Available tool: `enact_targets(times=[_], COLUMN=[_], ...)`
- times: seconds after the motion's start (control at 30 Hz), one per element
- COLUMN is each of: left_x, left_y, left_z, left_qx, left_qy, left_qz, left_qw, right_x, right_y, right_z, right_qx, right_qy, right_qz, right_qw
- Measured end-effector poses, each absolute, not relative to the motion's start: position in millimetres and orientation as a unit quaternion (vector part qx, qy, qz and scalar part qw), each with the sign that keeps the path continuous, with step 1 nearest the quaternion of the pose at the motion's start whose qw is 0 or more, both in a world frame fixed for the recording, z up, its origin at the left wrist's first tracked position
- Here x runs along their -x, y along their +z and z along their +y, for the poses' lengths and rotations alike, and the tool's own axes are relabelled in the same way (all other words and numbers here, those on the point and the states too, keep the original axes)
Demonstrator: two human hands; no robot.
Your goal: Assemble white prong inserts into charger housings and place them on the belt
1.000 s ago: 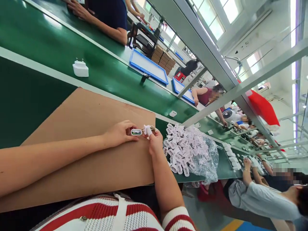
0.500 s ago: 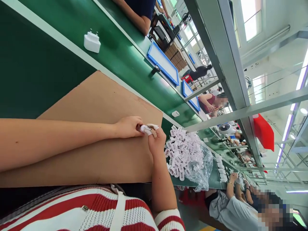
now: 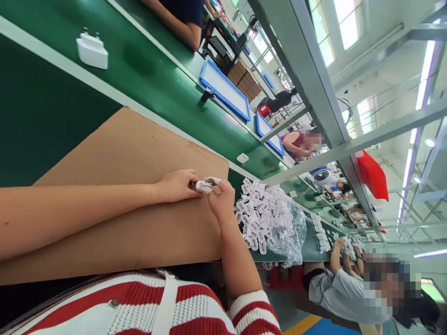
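Note:
Both my hands meet over a brown cardboard sheet [image 3: 132, 153] on the green bench. My left hand [image 3: 176, 185] pinches one end of a small white charger part [image 3: 206, 185]. My right hand [image 3: 220, 201] closes its fingers on the other end of the same part. A brownish bit shows at the part's top edge. To the right of my hands lies a heap of white plastic parts [image 3: 260, 211] on a clear plastic bag.
A white charger plug [image 3: 91, 50] lies on the green conveyor belt [image 3: 150, 79] at the upper left. Blue-rimmed trays [image 3: 223, 88] stand further along. Another person's arm rests across the belt. Several people sit at the line on the right.
A second ago the two white pieces were apart in my hands. Now they are pressed together between my fingers. The view has tilted and the plug on the belt appears further left.

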State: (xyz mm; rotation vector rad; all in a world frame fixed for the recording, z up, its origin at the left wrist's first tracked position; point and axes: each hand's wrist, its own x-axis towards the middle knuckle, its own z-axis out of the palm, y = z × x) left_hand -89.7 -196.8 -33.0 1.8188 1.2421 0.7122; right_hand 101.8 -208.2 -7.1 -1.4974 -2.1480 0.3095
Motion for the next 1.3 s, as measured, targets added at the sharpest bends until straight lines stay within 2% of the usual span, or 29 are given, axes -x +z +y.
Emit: enact_targets(times=[0.1,0.17,0.23,0.37,0.43,0.6,0.67,0.83,0.93,1.0,1.1,1.2,1.3], left_x=[90,93,97,106,110,118,116,79,43,24,7,5,16], left_y=[-31,-27,-19,0,7,11,9,1,-5,-7,-7,-6,-3], left_z=[-192,-178,-154,-91,-62,-21,-16,-13,-3,7,17,13,-6], left_qx=[-0.710,-0.696,-0.683,-0.651,-0.630,-0.598,-0.587,-0.618,-0.700,-0.744,-0.758,-0.751,-0.751], left_qy=[0.267,0.271,0.283,0.293,0.295,0.313,0.328,0.461,0.408,0.334,0.266,0.266,0.282], left_qz=[0.509,0.527,0.548,0.619,0.655,0.681,0.689,0.629,0.571,0.552,0.555,0.563,0.558], left_qw=[0.406,0.404,0.392,0.328,0.295,0.283,0.271,0.103,0.130,0.175,0.217,0.219,0.213], right_x=[-114,-131,-151,-181,-186,-188,-190,-175,-154,-142,-134,-135,-135], right_y=[-14,-9,4,26,28,26,24,3,-18,-29,-34,-29,-21], right_z=[-205,-196,-182,-149,-134,-118,-124,-163,-194,-211,-228,-239,-247], right_qx=[0.564,0.587,0.650,0.767,0.781,0.770,0.754,0.678,0.603,0.584,0.578,0.567,0.539], right_qy=[0.185,0.176,0.106,-0.020,-0.027,-0.012,-0.004,0.071,0.149,0.158,0.158,0.179,0.189], right_qz=[-0.743,-0.723,-0.703,-0.637,-0.622,-0.631,-0.643,-0.680,-0.704,-0.726,-0.758,-0.774,-0.791], right_qw=[0.310,0.319,0.268,0.077,0.047,0.091,0.136,0.271,0.344,0.328,0.258,0.217,0.219])
